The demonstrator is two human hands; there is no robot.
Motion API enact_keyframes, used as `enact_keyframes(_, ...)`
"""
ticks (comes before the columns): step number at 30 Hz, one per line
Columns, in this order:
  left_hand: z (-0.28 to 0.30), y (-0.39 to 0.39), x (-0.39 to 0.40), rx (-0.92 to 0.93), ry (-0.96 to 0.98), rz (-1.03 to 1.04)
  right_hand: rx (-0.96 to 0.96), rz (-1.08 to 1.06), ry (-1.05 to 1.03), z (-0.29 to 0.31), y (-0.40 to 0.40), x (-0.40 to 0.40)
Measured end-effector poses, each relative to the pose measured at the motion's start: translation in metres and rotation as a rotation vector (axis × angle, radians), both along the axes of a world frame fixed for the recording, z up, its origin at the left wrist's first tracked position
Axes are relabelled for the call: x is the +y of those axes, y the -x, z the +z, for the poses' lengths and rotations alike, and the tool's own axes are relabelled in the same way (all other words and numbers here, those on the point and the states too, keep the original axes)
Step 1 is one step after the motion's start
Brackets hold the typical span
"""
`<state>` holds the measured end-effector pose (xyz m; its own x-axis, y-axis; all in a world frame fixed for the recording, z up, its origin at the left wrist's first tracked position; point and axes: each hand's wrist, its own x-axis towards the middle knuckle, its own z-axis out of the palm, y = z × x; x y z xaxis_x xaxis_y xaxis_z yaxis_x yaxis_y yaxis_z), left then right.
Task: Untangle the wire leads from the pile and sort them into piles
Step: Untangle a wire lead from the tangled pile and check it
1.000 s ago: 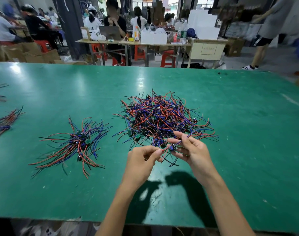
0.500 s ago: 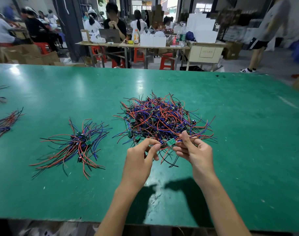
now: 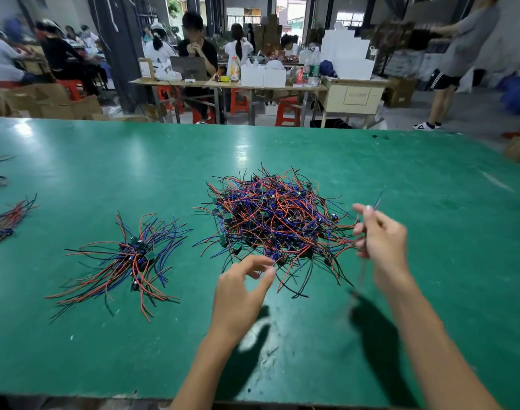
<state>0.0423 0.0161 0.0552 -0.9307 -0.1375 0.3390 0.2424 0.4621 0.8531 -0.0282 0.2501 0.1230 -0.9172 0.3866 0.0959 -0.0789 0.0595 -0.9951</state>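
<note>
Head view: the right hand (image 3: 381,236) is raised at the right edge of the tangle (image 3: 278,218), its fingers curled round a blurred lead (image 3: 377,202) whose blue end sticks up past the fingertips while a thin dark strand hangs down below the palm. The left hand (image 3: 241,291) hovers just in front of the tangle's near edge, thumb and forefinger bent toward each other with a narrow gap between them; motion blur hides whether a strand lies between them, so I cannot tell if it holds anything.

The tangle is a heaped mass of red, blue and black leads with small green and black parts mixed in, lying near the middle of the green bench (image 3: 105,161). Loose ends trail from it toward both hands. To its left, apart from it, lies a smaller sorted pile (image 3: 128,260), its leads fanning out from a dark clump of parts. Farther left, at the bench's edge of view, lie another bundle (image 3: 7,223) of red and dark leads and a few more strands beyond it.

Behind the bench, people sit at tables with red stools (image 3: 288,112), white boxes (image 3: 263,76) and bottles.
</note>
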Motion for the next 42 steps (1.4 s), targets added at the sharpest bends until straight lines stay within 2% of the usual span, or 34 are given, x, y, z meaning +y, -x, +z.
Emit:
enact_keyframes(2,-0.016,0.001,-0.009,0.004,0.119,0.121,-0.022,-0.161,-0.448,0.008,0.033,0.033)
enact_keyframes(4,-0.033,0.001,-0.015,0.026,0.210,0.233,-0.159,-0.240,-0.738,0.005,0.065,0.066)
enact_keyframes(6,-0.041,0.004,-0.017,0.050,0.244,0.315,-0.341,-0.190,-0.872,-0.012,0.087,0.091)
enact_keyframes(9,-0.042,0.012,-0.018,0.068,0.267,0.398,-0.709,-0.001,-1.041,-0.058,0.089,0.103)
enact_keyframes(11,-0.041,0.017,-0.017,0.025,0.233,0.415,-0.799,0.023,-1.100,-0.088,0.081,0.100)
enact_keyframes(13,-0.041,0.021,-0.019,-0.029,0.131,0.438,-0.750,-0.058,-1.134,-0.097,0.083,0.092)
enact_keyframes(15,-0.040,0.025,-0.020,-0.075,0.034,0.457,-0.598,-0.142,-1.155,-0.090,0.094,0.084)
enact_keyframes(18,-0.039,0.024,-0.021,-0.113,-0.018,0.464,-0.321,-0.077,-1.219,-0.073,0.114,0.065)
enact_keyframes(19,-0.039,0.024,-0.021,-0.123,-0.027,0.465,-0.263,-0.067,-1.212,-0.067,0.121,0.057)
enact_keyframes(21,-0.038,0.023,-0.023,-0.139,-0.039,0.464,-0.205,-0.023,-1.034,-0.055,0.134,0.044)
enact_keyframes(24,-0.038,0.023,-0.025,-0.154,-0.055,0.465,-0.374,0.115,-0.830,-0.051,0.155,0.032)
enact_keyframes(27,-0.037,0.022,-0.025,-0.154,-0.087,0.459,-0.512,0.154,-0.800,-0.052,0.165,0.025)
enact_keyframes(33,-0.032,0.019,-0.027,-0.153,-0.165,0.484,-0.526,0.097,-0.726,-0.063,0.161,0.022)
enact_keyframes(37,-0.033,0.020,-0.026,-0.158,-0.165,0.479,-0.404,0.051,-0.716,-0.067,0.146,0.023)
enact_keyframes(42,-0.036,0.019,-0.028,-0.149,-0.163,0.461,-0.189,-0.103,-0.363,-0.070,0.127,0.030)
